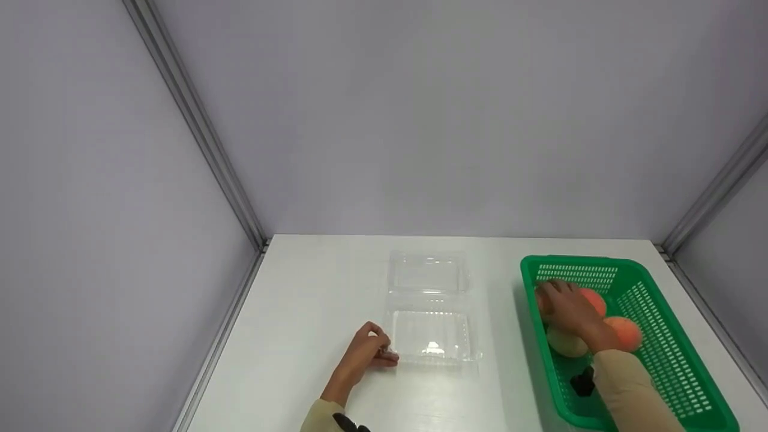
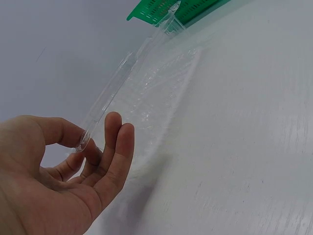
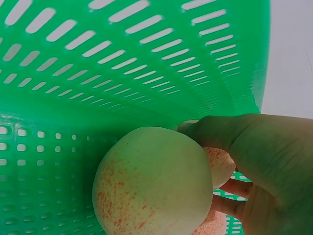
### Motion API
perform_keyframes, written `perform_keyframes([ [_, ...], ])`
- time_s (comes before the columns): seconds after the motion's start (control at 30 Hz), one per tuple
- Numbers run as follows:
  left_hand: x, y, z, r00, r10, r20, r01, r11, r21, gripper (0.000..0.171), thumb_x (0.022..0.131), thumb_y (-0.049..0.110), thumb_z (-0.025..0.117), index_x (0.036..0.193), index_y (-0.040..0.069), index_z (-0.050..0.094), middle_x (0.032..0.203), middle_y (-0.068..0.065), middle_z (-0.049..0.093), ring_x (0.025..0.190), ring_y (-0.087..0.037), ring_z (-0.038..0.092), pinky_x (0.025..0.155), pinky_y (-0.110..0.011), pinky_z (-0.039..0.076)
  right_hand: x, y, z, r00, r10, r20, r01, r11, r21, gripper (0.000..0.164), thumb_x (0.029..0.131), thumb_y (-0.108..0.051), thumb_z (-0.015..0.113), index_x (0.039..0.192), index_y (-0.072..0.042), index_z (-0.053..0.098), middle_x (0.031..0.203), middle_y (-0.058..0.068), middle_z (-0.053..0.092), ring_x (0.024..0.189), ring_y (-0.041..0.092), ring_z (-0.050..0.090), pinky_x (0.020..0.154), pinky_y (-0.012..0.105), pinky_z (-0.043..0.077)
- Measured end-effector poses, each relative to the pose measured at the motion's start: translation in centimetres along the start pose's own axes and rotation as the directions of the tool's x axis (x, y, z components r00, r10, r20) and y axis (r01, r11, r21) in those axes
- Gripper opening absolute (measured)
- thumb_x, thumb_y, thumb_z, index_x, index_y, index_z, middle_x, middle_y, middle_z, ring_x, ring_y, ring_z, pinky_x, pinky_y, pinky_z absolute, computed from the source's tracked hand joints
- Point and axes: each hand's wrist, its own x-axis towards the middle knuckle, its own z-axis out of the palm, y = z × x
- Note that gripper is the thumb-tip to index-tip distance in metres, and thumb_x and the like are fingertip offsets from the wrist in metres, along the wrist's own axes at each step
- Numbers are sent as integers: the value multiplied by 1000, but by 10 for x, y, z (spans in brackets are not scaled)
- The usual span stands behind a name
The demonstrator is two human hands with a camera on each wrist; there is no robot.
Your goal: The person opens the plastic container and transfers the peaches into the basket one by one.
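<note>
A clear plastic clamshell container [image 1: 429, 336] lies opened flat on the white table, its lid half towards the back wall. My left hand [image 1: 367, 349] pinches the near left corner of it; in the left wrist view the thumb and a finger hold its thin edge [image 2: 84, 142], two other fingers extended. Inside the green basket [image 1: 627, 273], my right hand [image 1: 567, 307] grips a peach [image 3: 220, 165] by the left wall, partly hidden behind the fingers. Another pale peach with red speckles [image 3: 151, 181] sits closer to the right wrist camera.
More peaches lie around the right hand, one reddish-orange peach [image 1: 624, 333] to its right and a paler peach [image 1: 567, 343] below it. The basket's raised walls surround the right hand. Grey wall panels [image 1: 420, 120] enclose the table at the back and sides.
</note>
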Motion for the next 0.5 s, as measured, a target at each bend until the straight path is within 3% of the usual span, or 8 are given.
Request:
perform_keyframes([
  [0.5, -1, 0, -1, 1000, 9, 3, -9, 999, 40, 21, 95, 15, 61, 110, 4, 51, 93, -16, 69, 76, -19, 78, 76, -37, 70, 0, 1, -1, 1000, -14, -10, 14, 999, 34, 55, 95, -6, 75, 143, 7, 53, 141, 35, 54, 131, 59, 49, 105, 75, 49],
])
